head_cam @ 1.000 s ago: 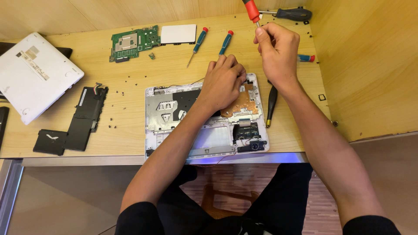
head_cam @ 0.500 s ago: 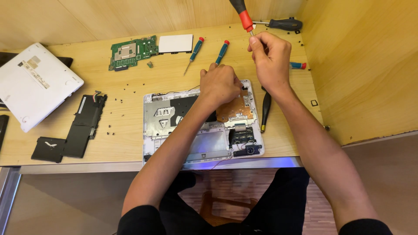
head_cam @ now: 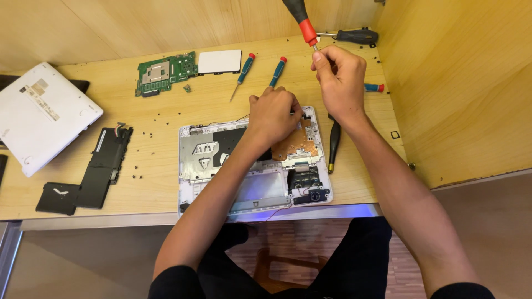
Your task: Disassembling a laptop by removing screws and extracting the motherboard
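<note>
My right hand (head_cam: 339, 77) is closed around the metal shaft of a red-and-black screwdriver (head_cam: 301, 22), fingers pinched just under the red collar, the handle pointing up and away so that its top is cut off by the upper edge of the view; I cannot see the tip, which is buried in my fist. My left hand (head_cam: 272, 113) rests curled, knuckles up, on the upper right part of the opened laptop base (head_cam: 210, 152), pressing down near the copper-coloured board (head_cam: 296, 145); what lies under its fingers is hidden. The base sits at the near edge of the wooden desk (head_cam: 155, 119), touching that edge, with my left forearm crossing over its trackpad area. Just right of the base lies a black pry tool (head_cam: 333, 145), and behind my hands are two blue-handled screwdrivers (head_cam: 244, 67), a black-handled one (head_cam: 354, 36) and the red end of another (head_cam: 374, 87) half covered by my wrist. Further left are a green circuit board (head_cam: 165, 72) with a white panel (head_cam: 219, 61) beside it, a black battery pack (head_cam: 100, 169) and the white laptop cover (head_cam: 41, 113), whose left side runs out of view. Small screws dot the bare wood between battery and base, the widest open room; a wooden wall (head_cam: 460, 83) closes the right side
</note>
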